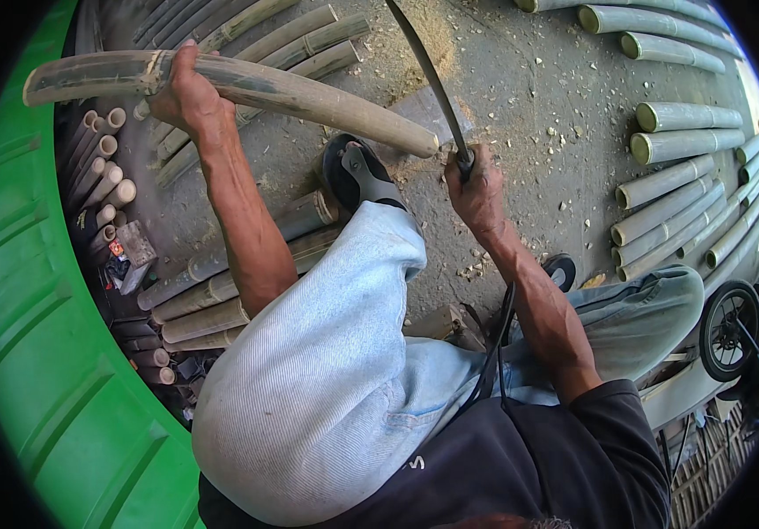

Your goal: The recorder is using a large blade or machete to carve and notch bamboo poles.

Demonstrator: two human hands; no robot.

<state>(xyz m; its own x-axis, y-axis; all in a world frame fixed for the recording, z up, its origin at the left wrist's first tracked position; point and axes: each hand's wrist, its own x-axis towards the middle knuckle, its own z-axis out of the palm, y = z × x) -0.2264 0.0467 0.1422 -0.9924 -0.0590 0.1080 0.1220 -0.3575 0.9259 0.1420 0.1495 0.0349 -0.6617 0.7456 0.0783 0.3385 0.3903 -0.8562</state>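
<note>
Bamboo (309, 95) held out crosswise in front, left hand (190, 97) wrapped around it near a node. Right hand (478, 196) gripping knife (433, 75), blade pointing away, near bamboo's right end. Chip-strewn floor (595, 238) below; more lengths (692, 146) right; green panel (49, 353) far left.

The white marking (416, 462) on the dark shirt (503, 458) is illegible.

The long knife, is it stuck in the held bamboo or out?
Out: a gap shows between the long knife in the right hand and the bamboo in the left hand.
</note>
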